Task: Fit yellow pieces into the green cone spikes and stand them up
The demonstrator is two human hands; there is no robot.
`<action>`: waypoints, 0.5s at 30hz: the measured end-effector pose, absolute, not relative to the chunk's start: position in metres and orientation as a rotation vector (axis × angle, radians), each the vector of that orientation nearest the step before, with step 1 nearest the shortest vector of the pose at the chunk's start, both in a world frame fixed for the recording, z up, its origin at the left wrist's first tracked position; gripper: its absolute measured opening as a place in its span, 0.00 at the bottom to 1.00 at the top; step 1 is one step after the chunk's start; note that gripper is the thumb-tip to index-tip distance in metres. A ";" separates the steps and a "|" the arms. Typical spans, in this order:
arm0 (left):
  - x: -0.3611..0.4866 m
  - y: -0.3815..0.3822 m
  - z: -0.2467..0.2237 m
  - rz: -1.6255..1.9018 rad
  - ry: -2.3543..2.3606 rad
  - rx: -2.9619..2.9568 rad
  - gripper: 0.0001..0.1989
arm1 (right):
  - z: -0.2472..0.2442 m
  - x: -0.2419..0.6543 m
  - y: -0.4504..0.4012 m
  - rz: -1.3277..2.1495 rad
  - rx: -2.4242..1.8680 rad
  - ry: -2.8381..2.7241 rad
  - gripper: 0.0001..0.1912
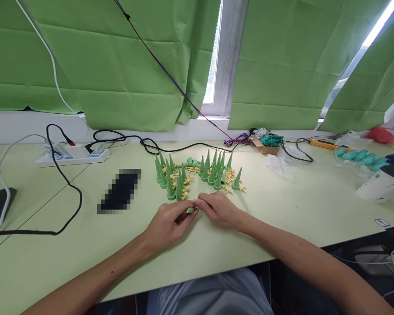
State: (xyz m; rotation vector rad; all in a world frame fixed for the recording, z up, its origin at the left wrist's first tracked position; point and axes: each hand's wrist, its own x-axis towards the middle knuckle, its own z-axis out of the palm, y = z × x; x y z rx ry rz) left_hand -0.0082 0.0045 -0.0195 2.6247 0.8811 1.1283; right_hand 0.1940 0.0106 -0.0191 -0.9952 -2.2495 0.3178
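Observation:
Close together over the table's front half, my two hands meet at the fingertips. My left hand [170, 221] is closed around a small green plastic part [191, 210], of which only a rounded end shows. The fingers of my right hand [220, 209] are pinched against its right side; what they grip there is hidden. Just beyond the hands stand several green plastic cones [218, 180] on round bases, in a left and a right group. Small yellow plastic pieces [230, 176] lie among them. Behind, some green tube-like parts [193, 162] lie in a heap.
A blurred dark rectangle [120, 192] lies left of the cones. Farther left are a power strip [74, 156] and a looping black cable [81, 205]. At the back right stand a small cardboard box [265, 148] and clear plastic bags [279, 166]; teal objects [359, 156] lie beyond.

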 end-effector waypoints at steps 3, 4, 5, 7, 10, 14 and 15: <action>-0.007 0.004 -0.019 1.149 0.826 2.646 0.05 | -0.019 0.194 0.010 0.314 -1.018 -2.279 0.20; -0.007 0.004 -0.018 1.158 0.810 2.654 0.05 | -0.018 0.194 0.010 0.315 -1.026 -2.284 0.20; -0.007 0.004 -0.018 1.166 0.796 2.662 0.05 | -0.018 0.194 0.009 0.318 -1.031 -2.285 0.20; -0.007 0.003 -0.017 1.173 0.778 2.681 0.05 | -0.017 0.194 0.009 0.335 -1.029 -2.273 0.20; -0.007 0.003 -0.016 1.166 0.781 2.702 0.05 | -0.017 0.194 0.009 0.370 -1.008 -2.242 0.20; -0.007 0.005 -0.018 1.176 0.854 2.671 0.06 | -0.018 0.194 0.010 0.387 -0.982 -2.204 0.18; -0.007 0.005 -0.018 1.186 0.871 2.662 0.05 | -0.018 0.194 0.010 0.390 -0.979 -2.198 0.18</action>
